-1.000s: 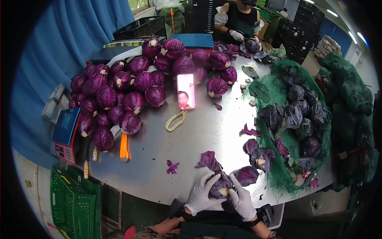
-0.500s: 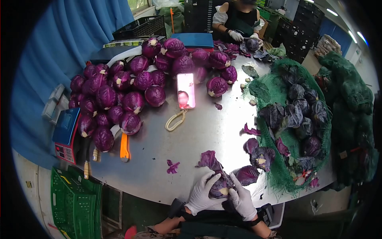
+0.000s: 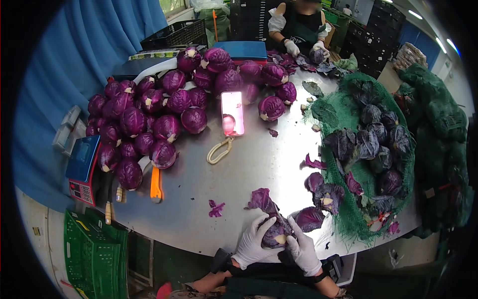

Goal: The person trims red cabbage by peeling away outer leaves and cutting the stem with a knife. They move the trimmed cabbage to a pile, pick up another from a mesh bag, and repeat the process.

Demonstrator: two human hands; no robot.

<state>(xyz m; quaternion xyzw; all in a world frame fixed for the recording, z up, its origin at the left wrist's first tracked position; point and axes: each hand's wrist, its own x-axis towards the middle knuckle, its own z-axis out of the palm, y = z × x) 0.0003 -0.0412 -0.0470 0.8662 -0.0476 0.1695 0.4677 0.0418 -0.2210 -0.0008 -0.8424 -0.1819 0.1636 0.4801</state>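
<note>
At the near edge of the metal table, my left hand (image 3: 253, 244), in a white glove, is wrapped round the left side of a red cabbage (image 3: 275, 235). My right hand (image 3: 302, 249), also gloved, presses on the cabbage's right side, its fingers closed near a loose dark outer leaf. The cabbage's pale cut stem faces me. A purple leaf (image 3: 260, 199) spreads on the table just beyond it. Right of my hands lie another leaf (image 3: 309, 219) and a dark cabbage with its stem showing (image 3: 328, 197).
Trimmed cabbages (image 3: 133, 121) are heaped at the left, near a red scale (image 3: 82, 192), an orange tool (image 3: 156, 185) and wooden handles. A phone (image 3: 232, 113) lies mid-table. Green netting (image 3: 366, 199) holds dark cabbages. A co-worker (image 3: 301, 30) handles one at the far side.
The co-worker's hands have moved apart, one shifting left off the cabbage. My own hands and the cabbage between them show no visible movement.
</note>
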